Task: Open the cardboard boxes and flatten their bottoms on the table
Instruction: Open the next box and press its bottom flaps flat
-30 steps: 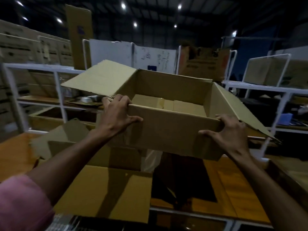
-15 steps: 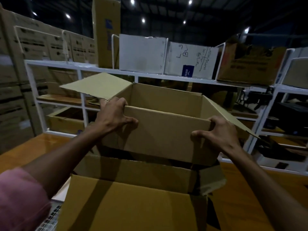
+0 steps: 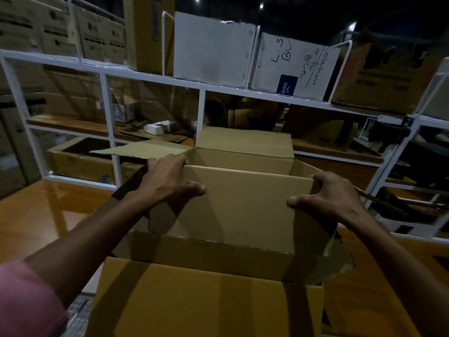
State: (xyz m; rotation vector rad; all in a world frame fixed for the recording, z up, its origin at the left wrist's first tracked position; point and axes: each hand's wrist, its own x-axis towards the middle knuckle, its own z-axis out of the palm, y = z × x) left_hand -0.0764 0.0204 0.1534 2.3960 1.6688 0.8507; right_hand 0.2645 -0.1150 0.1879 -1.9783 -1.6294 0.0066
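Step in hand: an opened cardboard box (image 3: 243, 203) is held up in both hands above a second box (image 3: 206, 295) that stands nearer the camera; I judge it is being carried to a spot where its bottom can be pressed flat.
Left hand (image 3: 170, 181): fingers curled over the top edge of the near wall at its left corner, thumb pressed on the outer face, grasping the held box.
Right hand (image 3: 328, 193): fingers hooked over the right corner of the same wall, thumb on the front face, also grasping it.
Where the box is: lifted, near the white shelf rack (image 3: 201, 105), with one flap (image 3: 143, 149) spread out to the left and another flap (image 3: 243, 142) standing up at the far side.
Next move: it calls for lowering the box squarely onto the orange tabletop (image 3: 48, 210), then freeing a hand to push the bottom panels down from inside.
Hidden: the bottom of the held box is screened by its near wall, so whether its panels already lie flat cannot be told.
Cut off: the nearer box runs out of the lower edge of the view.
Hard to make out: the light is dim; the right-hand flap is perhaps folded outward behind the right hand, but it shows only as a thin edge.
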